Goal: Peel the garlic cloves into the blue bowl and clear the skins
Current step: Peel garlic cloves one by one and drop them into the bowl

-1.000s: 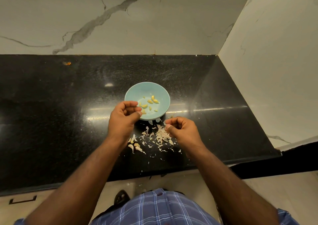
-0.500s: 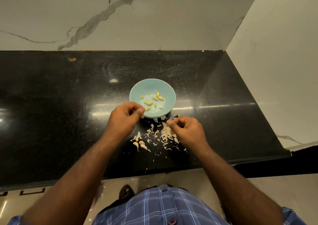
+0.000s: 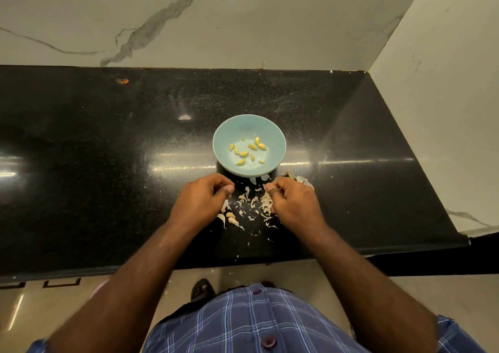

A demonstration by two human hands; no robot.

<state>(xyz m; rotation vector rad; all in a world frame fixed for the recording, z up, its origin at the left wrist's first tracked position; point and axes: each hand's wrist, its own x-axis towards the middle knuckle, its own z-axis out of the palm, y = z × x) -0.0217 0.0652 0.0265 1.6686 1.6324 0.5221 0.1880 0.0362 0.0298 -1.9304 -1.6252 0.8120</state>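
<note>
- far left: small orange speck (image 3: 122, 81) on the black counter (image 3: 81, 163), well apart from the work; ignore it.
- left hand (image 3: 201, 204) sits on the near side of the bowl, fingers curled in w/ thumb tip against the forefinger; looks like a pinch but can't tell if anything's in it.
- just near & right of that hand: a couple of whole-looking cloves (image 3: 231, 219) w/ skin on, at the left edge of the pile. my guess is these are the next ones to peel.
- middle: loose skins (image 3: 252, 204) scattered on the counter btwn the two hands, some trailing toward the near edge.
- blue bowl (image 3: 224, 134) sits just beyond the hands, upright, w/ peeled cloves (image 3: 247, 151) inside, roughly ten.
- right hand (image 3: 293, 204) rests at the right of the pile, fingers curled under & thumb tucked at the fingertips; what it pinches, if anything, is hidden.
- more skins (image 3: 299, 178) poke out past its far side, right by the bowl's base.
- doing it well, imo: grab the unpeeled cloves before sweeping, else they go out w/ the scraps.
- pinch root end, strip skin, drop clove over the bowl's middle, not the rim.
- keep skins out of the bowl; gather inward w/ both hands, away from the near edge.
</note>
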